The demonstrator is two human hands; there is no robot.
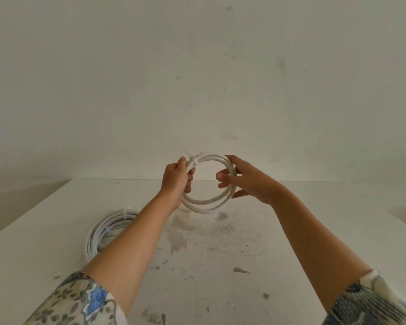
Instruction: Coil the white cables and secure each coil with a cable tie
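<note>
I hold a small coil of white cable (208,204) upright in the air above the white table (302,231). My left hand (176,181) is closed around the coil's left side. Just above its fingers a white cable tie (194,162) wraps the strands, its thin tail sticking up to the left. My right hand (246,181) grips the coil's right side, thumb in front and fingers partly spread. A second, larger coil of white cable (103,231) lies flat on the table at the left, bound with white ties, partly hidden by my left forearm.
The tabletop carries grey stains and small debris (240,270) in front of me. A plain wall (197,78) rises right behind the table's far edge. The table's left and right edges fall away to a darker floor.
</note>
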